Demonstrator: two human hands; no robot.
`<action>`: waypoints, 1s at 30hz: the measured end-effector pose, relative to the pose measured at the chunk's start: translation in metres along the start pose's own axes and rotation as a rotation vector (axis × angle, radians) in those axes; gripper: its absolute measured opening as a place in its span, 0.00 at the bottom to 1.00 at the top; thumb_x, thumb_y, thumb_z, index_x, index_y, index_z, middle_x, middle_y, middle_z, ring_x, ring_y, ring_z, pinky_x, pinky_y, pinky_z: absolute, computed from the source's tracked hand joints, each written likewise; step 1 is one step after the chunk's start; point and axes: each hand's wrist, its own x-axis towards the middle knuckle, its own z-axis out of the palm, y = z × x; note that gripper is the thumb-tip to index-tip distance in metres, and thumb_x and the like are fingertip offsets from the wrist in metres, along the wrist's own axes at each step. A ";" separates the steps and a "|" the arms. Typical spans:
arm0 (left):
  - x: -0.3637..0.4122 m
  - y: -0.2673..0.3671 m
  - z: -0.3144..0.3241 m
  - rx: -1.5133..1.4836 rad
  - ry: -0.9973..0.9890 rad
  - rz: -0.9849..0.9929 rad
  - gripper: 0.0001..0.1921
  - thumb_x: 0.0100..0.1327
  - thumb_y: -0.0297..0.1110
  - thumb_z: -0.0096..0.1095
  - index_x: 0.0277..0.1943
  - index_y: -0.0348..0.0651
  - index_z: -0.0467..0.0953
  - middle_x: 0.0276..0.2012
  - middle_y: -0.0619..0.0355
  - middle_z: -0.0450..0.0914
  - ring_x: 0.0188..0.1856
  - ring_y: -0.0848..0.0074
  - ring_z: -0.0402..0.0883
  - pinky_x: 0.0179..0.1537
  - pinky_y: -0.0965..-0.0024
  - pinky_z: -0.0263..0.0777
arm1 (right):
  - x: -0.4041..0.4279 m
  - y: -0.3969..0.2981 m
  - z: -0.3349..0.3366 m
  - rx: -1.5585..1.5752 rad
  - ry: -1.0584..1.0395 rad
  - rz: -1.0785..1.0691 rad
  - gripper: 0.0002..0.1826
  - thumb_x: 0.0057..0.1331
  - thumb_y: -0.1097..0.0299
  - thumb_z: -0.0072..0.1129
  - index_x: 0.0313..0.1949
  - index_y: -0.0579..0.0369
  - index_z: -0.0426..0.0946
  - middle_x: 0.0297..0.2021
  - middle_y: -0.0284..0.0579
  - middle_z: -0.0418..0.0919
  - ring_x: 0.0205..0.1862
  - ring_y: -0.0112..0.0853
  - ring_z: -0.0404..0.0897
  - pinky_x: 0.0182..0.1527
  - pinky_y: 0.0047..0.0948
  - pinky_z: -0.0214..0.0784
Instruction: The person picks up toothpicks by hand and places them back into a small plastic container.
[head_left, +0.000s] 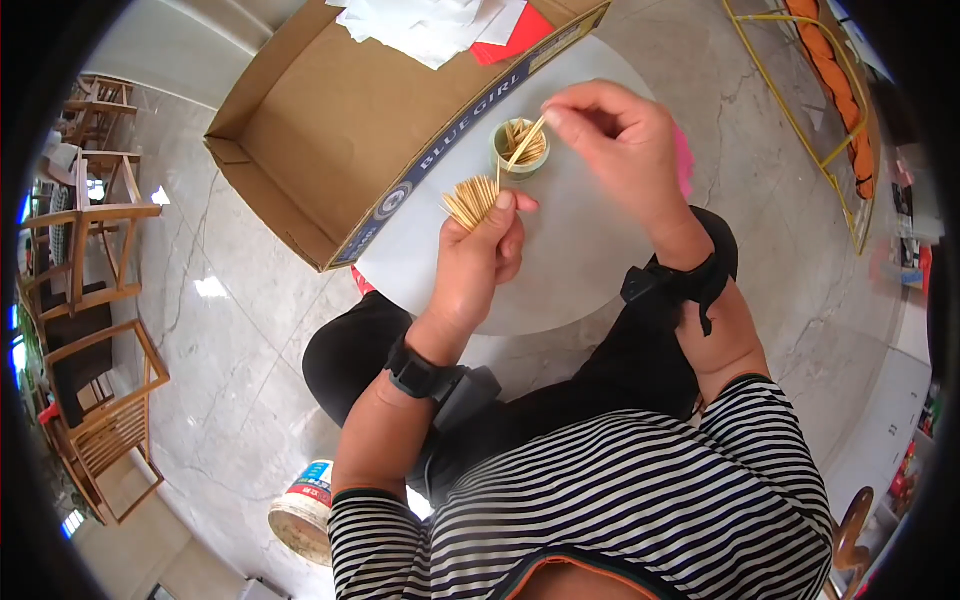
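My left hand (476, 259) grips a fanned bunch of wooden toothpicks (474, 201), their tips spread up and to the left. One toothpick stands apart from the bunch, upright by my thumb. Between thumb and forefinger, my right hand (626, 146) pinches a toothpick (529, 139) slanting down across a small round cup; whether it is a single one I cannot tell. That pale green cup (519, 174) holds more toothpicks and rests on a round white table (574, 255) in front of me.
Beyond the cup lies a shallow cardboard box (322, 112) with white paper pieces (431, 30) and a red sheet (511, 41) in it. Something pink (683, 161) shows behind my right wrist. Wooden chairs (112, 375) stand at left, a bucket (304, 514) on the floor beside me.
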 end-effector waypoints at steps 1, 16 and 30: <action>0.000 0.000 0.000 0.001 0.008 -0.001 0.13 0.71 0.40 0.44 0.40 0.40 0.72 0.18 0.69 0.58 0.16 0.88 0.49 0.16 0.82 0.42 | 0.002 0.000 -0.001 0.000 -0.001 0.001 0.04 0.56 0.74 0.62 0.30 0.61 0.79 0.20 0.31 0.76 0.22 0.14 0.69 0.24 0.16 0.60; 0.000 -0.001 0.000 -0.019 -0.017 -0.023 0.13 0.71 0.40 0.44 0.40 0.41 0.72 0.18 0.69 0.59 0.16 0.88 0.49 0.16 0.82 0.42 | -0.006 -0.012 0.006 -0.272 -0.196 -0.083 0.09 0.53 0.67 0.66 0.30 0.57 0.78 0.21 0.37 0.77 0.21 0.23 0.76 0.22 0.22 0.64; 0.000 -0.001 0.001 -0.020 -0.048 -0.022 0.13 0.71 0.40 0.44 0.41 0.40 0.72 0.18 0.68 0.59 0.16 0.88 0.49 0.16 0.82 0.43 | 0.000 0.001 -0.002 -0.144 -0.033 -0.084 0.05 0.56 0.72 0.62 0.32 0.57 0.78 0.23 0.34 0.76 0.23 0.20 0.75 0.25 0.19 0.64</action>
